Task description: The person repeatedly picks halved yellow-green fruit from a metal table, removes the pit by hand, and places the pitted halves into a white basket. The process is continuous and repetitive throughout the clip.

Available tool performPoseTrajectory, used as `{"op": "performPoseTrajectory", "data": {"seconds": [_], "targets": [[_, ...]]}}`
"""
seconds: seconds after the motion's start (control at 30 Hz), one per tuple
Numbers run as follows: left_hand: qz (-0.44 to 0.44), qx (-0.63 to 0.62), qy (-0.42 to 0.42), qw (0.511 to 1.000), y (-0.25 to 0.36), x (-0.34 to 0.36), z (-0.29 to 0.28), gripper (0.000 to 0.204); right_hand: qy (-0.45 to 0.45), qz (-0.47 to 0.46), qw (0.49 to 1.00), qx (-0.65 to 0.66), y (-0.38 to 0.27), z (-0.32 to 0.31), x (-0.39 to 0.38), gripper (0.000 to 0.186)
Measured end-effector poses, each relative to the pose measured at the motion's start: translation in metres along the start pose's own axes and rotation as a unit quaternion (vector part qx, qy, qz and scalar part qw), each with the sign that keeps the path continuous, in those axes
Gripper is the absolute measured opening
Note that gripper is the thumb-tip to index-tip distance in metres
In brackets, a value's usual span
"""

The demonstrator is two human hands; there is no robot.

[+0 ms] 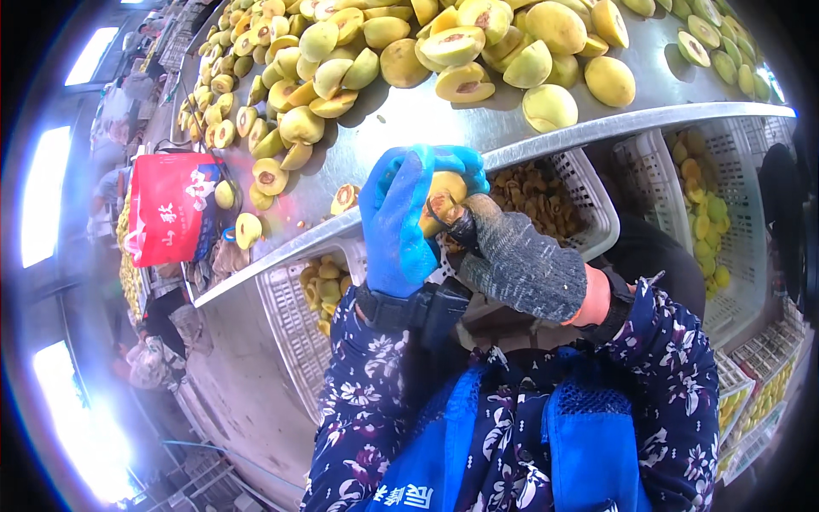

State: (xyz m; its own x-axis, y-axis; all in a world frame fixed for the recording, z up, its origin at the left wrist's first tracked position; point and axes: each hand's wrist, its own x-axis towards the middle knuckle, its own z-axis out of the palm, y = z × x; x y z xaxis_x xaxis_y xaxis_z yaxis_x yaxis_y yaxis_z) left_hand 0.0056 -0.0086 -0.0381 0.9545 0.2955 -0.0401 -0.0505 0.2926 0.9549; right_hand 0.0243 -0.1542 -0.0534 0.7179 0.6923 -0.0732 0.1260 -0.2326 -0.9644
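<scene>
My left hand (395, 218), in a blue rubber glove, is wrapped round a yellow peach (447, 188) just off the table's front edge. The peach's cut side, with a brown middle, faces my right hand. Against that side, my right hand (527, 264) in a grey knit glove has its fingers closed. Something dark shows at its fingertips; I cannot tell whether it is a tool or the glove's coating. Many peaches (556, 27), a number of them halved with pits showing, lie on the metal table (401, 128) beyond my hands.
Under the table edge, a white crate (604, 205) holds brown pits or scraps. Crates with yellow fruit stand at the left (286, 328) and right (744, 192). A red bag (171, 209) sits by the table's left end. People are in the far left background.
</scene>
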Motion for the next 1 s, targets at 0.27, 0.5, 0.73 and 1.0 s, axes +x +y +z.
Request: {"op": "performPoseTrajectory", "data": {"seconds": [0.27, 0.5, 0.73, 1.0], "targets": [[-0.089, 0.038, -0.101, 0.990, 0.014, 0.005, -0.012, 0.030, -0.070, 0.074, 0.992, 0.075, -0.004, -0.002, -0.005, 0.046], [-0.105, 0.087, -0.137, 0.981, 0.021, 0.006, -0.010, 0.032, -0.112, 0.062, 0.988, 0.087, 0.006, -0.001, -0.007, 0.048], [-0.119, 0.051, -0.138, 0.982, 0.017, 0.002, -0.009, 0.032, -0.190, 0.136, 0.938, 0.255, 0.002, -0.010, -0.008, 0.039], [-0.086, -0.043, -0.191, 0.977, 0.011, 0.000, -0.012, 0.029, -0.295, 0.257, 0.796, 0.461, -0.007, -0.027, -0.008, 0.039]]}}
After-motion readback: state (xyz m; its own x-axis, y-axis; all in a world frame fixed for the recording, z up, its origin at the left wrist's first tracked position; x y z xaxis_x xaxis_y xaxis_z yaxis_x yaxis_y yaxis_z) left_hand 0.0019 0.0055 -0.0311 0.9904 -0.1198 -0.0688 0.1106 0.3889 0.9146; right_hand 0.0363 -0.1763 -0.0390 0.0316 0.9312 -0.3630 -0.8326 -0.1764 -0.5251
